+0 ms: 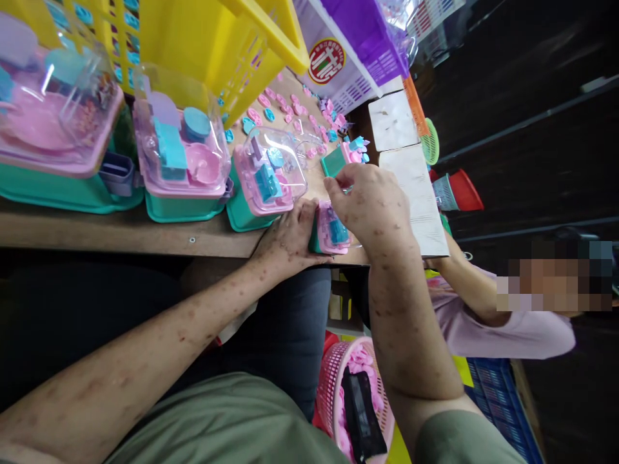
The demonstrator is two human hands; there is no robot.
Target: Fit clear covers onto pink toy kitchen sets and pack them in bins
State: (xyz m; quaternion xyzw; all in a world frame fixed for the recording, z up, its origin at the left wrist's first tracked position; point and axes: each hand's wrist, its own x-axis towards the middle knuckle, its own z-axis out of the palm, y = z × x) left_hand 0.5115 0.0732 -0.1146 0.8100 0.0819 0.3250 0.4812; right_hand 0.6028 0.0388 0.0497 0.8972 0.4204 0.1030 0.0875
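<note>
My left hand (289,240) grips the side of a small toy case (331,232) with a teal base and a pink tray at the table's near edge. My right hand (370,203) curls over the top of the same case, its fingers pinching a clear plastic lid (349,191) onto it. Three finished cases with clear domed lids stand in a row to the left: the nearest (264,177), a middle one (181,158) and a large one (53,129). Loose pink and blue toy pieces (294,113) lie scattered beyond.
A yellow crate (203,38) and a purple crate (360,32) stand at the back. White boxes (411,174) lie right of my hands. Another person in a pink sleeve (493,328) sits at the right. A pink basket (338,386) of parts sits below the wooden table (120,235).
</note>
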